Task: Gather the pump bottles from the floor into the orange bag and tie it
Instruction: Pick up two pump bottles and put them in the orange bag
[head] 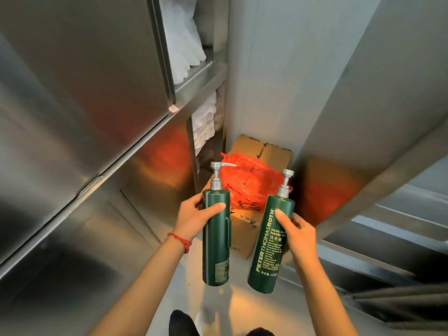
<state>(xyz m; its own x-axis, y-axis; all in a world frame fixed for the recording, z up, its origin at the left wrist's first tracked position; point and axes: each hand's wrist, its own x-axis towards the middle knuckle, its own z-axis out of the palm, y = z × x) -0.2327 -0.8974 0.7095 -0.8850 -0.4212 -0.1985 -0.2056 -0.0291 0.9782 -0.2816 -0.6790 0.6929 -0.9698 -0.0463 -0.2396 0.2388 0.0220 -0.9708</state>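
The person is holding two dark green pump bottles upright in front of the orange bag (247,185), one in each hand. The left hand (194,214) is wrapping around the upper part of the left bottle (216,238), its grip closed on it with the thumb lying across the front just below the shoulder. A red string bracelet (180,241) is sitting on that wrist. This bottle's silver pump head is pointing its spout toward the bag.

The right hand (297,232) is closing its grip on the right bottle (270,241), thumb pressing on the printed label, fingers hidden behind. This bottle is tilting slightly, its base leaning toward the left bottle and its pump head partly overlapping the bag's right edge. The two bottles are near each other but not touching.

The bag is sitting crumpled on top of a cardboard box (252,221), beyond the bottles and between them. To the left of the bag, a steel cabinet (84,105) is standing with folded white towels (203,122) on its open shelves. To the right of the bag a grey wall is rising. Below the bottles, pale floor (237,304) is showing.
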